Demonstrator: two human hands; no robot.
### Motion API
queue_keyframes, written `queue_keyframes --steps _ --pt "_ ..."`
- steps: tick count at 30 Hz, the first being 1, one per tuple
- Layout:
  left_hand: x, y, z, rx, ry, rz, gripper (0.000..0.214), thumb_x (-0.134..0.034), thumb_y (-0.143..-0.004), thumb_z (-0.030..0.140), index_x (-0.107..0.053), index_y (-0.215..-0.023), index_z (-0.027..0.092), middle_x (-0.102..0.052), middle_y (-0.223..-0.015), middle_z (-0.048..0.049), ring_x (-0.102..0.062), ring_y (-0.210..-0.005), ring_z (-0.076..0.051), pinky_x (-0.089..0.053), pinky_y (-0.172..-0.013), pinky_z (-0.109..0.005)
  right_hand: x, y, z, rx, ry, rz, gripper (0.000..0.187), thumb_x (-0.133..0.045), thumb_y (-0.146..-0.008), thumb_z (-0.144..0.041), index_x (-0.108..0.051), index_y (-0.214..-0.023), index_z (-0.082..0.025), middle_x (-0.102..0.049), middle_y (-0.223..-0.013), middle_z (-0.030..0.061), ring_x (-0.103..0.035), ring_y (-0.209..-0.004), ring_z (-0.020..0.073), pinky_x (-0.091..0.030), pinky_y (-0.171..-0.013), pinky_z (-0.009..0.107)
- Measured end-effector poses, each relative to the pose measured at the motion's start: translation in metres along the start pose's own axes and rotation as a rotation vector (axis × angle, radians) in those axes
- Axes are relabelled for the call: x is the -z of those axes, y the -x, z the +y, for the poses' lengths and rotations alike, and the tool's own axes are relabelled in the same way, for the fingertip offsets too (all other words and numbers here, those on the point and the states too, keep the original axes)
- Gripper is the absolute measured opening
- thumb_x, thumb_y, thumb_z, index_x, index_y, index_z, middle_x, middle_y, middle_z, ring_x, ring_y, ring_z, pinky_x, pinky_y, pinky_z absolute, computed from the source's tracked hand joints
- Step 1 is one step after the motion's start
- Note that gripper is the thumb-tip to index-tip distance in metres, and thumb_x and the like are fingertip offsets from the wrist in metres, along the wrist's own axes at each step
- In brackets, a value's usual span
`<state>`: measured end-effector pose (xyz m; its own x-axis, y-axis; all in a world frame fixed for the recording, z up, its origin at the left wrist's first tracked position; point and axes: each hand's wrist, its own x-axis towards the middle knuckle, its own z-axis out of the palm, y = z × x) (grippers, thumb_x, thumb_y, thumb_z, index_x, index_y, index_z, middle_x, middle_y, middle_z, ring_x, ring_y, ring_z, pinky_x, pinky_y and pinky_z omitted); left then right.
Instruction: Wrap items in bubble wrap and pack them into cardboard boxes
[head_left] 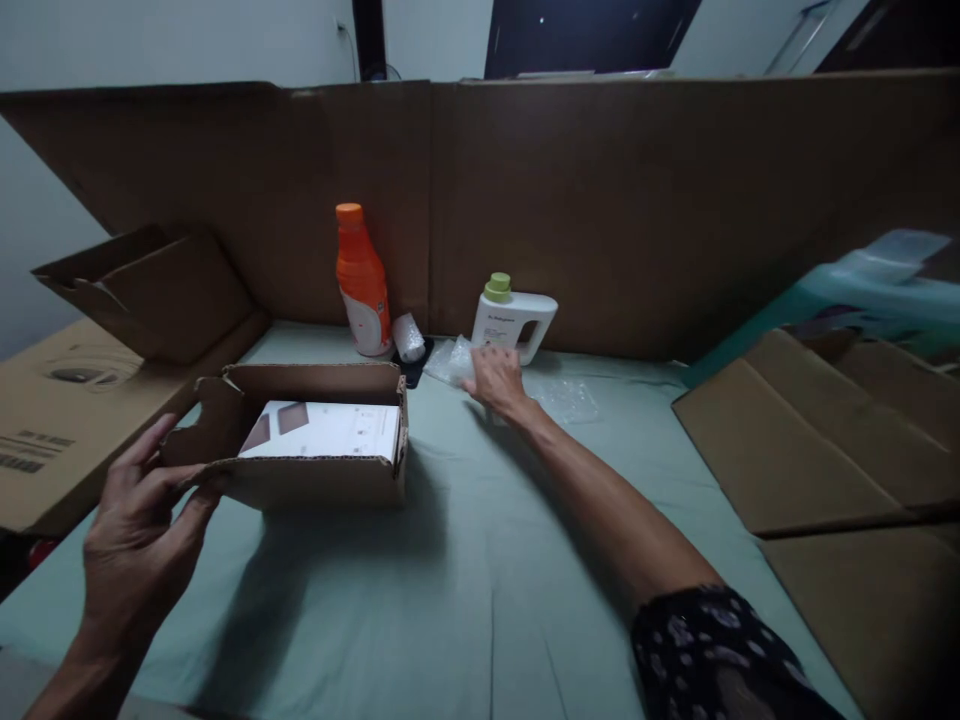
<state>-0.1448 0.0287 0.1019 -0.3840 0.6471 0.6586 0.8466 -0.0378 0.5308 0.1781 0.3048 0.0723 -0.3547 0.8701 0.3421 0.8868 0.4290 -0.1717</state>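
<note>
An open cardboard box stands on the cloth, with a white printed carton lying inside it. My left hand pinches the box's left edge between thumb and fingers. Farther back, my right hand is closed on a sheet of clear bubble wrap, part of which spreads out to the right of the wrist. Just behind that hand, partly hidden by it, is a white jug with a green cap. An orange bottle and a small wrapped roll on a dark flat item stand behind the box.
A tall cardboard panel walls off the back. Cardboard boxes crowd the left side. On the right are an opened cardboard box and a large teal bottle. A pale green cloth covers the surface.
</note>
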Motion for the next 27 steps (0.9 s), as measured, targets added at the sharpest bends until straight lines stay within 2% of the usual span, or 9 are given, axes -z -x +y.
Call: queue_keyframes --steps 2,4,8,11,14,19,23,25,27 --pt "0.001 0.004 -0.001 0.008 -0.003 0.003 0.015 -0.068 -0.085 0.042 -0.070 -0.087 0.027 -0.056 -0.150 0.0003 -0.054 -0.137 -0.031 -0.038 -0.119 -0.048 -0.006 -0.015 -0.008 -0.017 -0.019 0.001 0.026 -0.052 -0.094 -0.027 -0.073 -0.103 -0.014 -0.074 -0.106 0.0177 -0.059 -0.107 0.0341 -0.037 -0.096 0.048" --pt "0.002 0.007 -0.002 0.007 -0.002 0.006 0.013 -0.069 -0.086 0.040 -0.071 -0.089 0.028 -0.056 -0.150 0.0010 -0.054 -0.137 -0.030 -0.038 -0.120 -0.046 -0.002 -0.022 -0.006 -0.013 -0.042 0.038 0.032 -0.043 -0.098 -0.024 -0.072 -0.107 -0.016 -0.074 -0.111 0.0157 -0.059 -0.111 0.0325 -0.035 -0.099 0.048" --pt "0.001 0.005 0.000 -0.007 0.004 0.003 0.015 -0.068 -0.087 0.039 -0.070 -0.088 0.025 -0.057 -0.149 -0.0037 -0.054 -0.138 -0.030 -0.040 -0.118 -0.047 0.004 -0.015 0.000 0.011 -0.067 0.018 0.044 -0.059 -0.091 -0.040 -0.063 -0.128 -0.016 -0.067 -0.129 0.0168 -0.056 -0.120 0.0349 -0.036 -0.101 0.048" --pt "0.001 0.004 0.003 -0.016 0.043 -0.041 0.017 -0.065 -0.089 0.039 -0.070 -0.087 0.022 -0.056 -0.148 -0.0084 -0.053 -0.138 -0.031 -0.041 -0.117 -0.049 -0.003 -0.006 -0.006 -0.023 -0.086 -0.048 0.032 -0.070 -0.081 -0.035 -0.070 -0.106 -0.015 -0.074 -0.104 0.0164 -0.063 -0.104 0.0341 -0.042 -0.093 0.046" --pt "0.004 0.006 0.006 -0.008 0.062 -0.089 0.018 -0.063 -0.090 0.038 -0.070 -0.087 0.023 -0.055 -0.148 -0.0107 -0.052 -0.138 -0.032 -0.043 -0.115 -0.051 -0.003 -0.007 -0.015 -0.071 -0.131 -0.008 0.012 -0.060 -0.085 -0.022 -0.071 -0.086 -0.017 -0.073 -0.086 0.0132 -0.066 -0.093 0.0301 -0.043 -0.089 0.043" --pt "0.006 0.006 0.006 -0.003 0.080 -0.111 0.018 -0.061 -0.091 0.039 -0.070 -0.087 0.023 -0.056 -0.145 -0.0117 -0.051 -0.139 -0.033 -0.042 -0.116 -0.052 0.032 -0.010 -0.004 -0.098 -0.267 0.094 0.030 -0.044 -0.095 -0.031 -0.069 -0.101 -0.016 -0.073 -0.093 0.0089 -0.065 -0.087 0.0232 -0.047 -0.076 0.034" --pt "0.001 0.004 0.006 0.027 0.106 -0.100 0.018 -0.062 -0.091 0.039 -0.070 -0.087 0.023 -0.057 -0.145 -0.0118 -0.050 -0.140 -0.033 -0.044 -0.114 -0.051 0.069 0.011 0.010 -0.119 -0.290 0.122 0.032 -0.056 -0.088 -0.041 -0.071 -0.100 -0.015 -0.074 -0.093 0.0099 -0.064 -0.081 0.0233 -0.049 -0.071 0.034" --pt "-0.001 0.004 0.006 0.033 0.124 -0.096 0.018 -0.062 -0.091 0.039 -0.070 -0.087 0.023 -0.058 -0.144 -0.0111 -0.050 -0.140 -0.033 -0.046 -0.112 -0.051 0.089 0.027 -0.002 -0.111 -0.299 0.155 0.035 -0.062 -0.082 -0.041 -0.072 -0.104 -0.015 -0.074 -0.100 0.0129 -0.064 -0.085 0.0256 -0.049 -0.074 0.038" --pt "-0.002 0.005 0.007 0.038 0.137 -0.097 0.017 -0.062 -0.090 0.038 -0.070 -0.087 0.024 -0.058 -0.145 -0.0100 -0.049 -0.141 -0.033 -0.048 -0.111 -0.050 0.112 0.042 -0.032 -0.007 -0.374 0.137 0.038 -0.059 -0.086 -0.043 -0.072 -0.110 -0.017 -0.073 -0.108 0.0124 -0.065 -0.089 0.0259 -0.049 -0.077 0.039"
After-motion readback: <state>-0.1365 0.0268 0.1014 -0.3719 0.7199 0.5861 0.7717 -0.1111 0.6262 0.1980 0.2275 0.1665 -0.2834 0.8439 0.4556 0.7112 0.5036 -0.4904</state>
